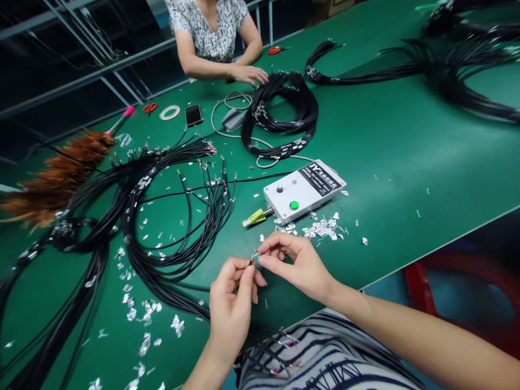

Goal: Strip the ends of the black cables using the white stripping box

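Observation:
Near the table's front edge, my left hand (235, 295) pinches the end of a black cable (251, 262) between thumb and fingers. My right hand (294, 262) is closed on the thin coloured wires (255, 255) that come out of that cable end. Just beyond my hands lies a white box (280, 203) with a green button, a knob and a yellow-clipped tip (254, 218). To the left is a looped bundle of black cables (162, 281), many with bared wire ends. More cable ends with coloured wires (288, 341) rest by my lap.
Foil scraps (325, 227) litter the green table (385, 157). Another person's hand (249, 75) touches a coiled cable bundle (284, 143) across the table. A phone (194, 115), a tape roll (169, 112), red-handled scissors (150, 108) and a brown feather duster (69, 168) lie at the left. A red stool (422, 287) stands right.

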A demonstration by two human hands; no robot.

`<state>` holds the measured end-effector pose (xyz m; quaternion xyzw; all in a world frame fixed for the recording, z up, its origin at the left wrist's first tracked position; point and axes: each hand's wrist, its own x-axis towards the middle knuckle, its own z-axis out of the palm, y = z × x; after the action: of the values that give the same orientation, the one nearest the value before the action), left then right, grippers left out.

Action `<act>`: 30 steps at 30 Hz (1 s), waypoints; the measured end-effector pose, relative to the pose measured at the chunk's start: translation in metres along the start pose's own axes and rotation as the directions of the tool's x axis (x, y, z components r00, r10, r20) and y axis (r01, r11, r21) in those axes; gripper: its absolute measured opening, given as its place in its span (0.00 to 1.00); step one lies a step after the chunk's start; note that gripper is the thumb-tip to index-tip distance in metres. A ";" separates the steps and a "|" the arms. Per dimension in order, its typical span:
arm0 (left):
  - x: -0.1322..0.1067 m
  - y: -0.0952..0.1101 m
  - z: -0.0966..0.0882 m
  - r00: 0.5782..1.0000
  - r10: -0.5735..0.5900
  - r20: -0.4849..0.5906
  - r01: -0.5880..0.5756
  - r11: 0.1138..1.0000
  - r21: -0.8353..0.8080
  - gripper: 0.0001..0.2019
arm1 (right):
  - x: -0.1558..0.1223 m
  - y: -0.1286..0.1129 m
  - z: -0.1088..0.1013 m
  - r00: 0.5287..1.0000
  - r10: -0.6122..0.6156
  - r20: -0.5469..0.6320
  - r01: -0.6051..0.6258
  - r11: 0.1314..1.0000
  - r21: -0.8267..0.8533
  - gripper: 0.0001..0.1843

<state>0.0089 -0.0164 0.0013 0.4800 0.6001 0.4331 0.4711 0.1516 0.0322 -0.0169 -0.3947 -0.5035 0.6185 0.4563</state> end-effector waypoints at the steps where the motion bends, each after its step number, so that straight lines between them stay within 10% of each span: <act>1: 0.000 0.000 0.000 1.000 -0.003 0.001 0.003 1.000 -0.003 0.10 | 0.000 0.001 0.000 0.999 0.030 0.016 -0.030 0.999 0.033 0.08; 13: -0.001 0.000 -0.001 1.000 0.000 0.009 0.000 1.000 -0.025 0.10 | 0.000 0.005 0.001 0.977 0.153 0.148 -0.185 0.953 0.240 0.14; 30: -0.002 0.001 -0.005 0.996 -0.045 0.078 0.049 0.997 -0.057 0.12 | 0.001 0.011 0.002 0.993 0.058 0.107 -0.074 0.987 0.145 0.06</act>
<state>0.0047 -0.0181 0.0037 0.4679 0.5798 0.4205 0.5177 0.1472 0.0321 -0.0275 -0.3442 -0.4654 0.6883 0.4373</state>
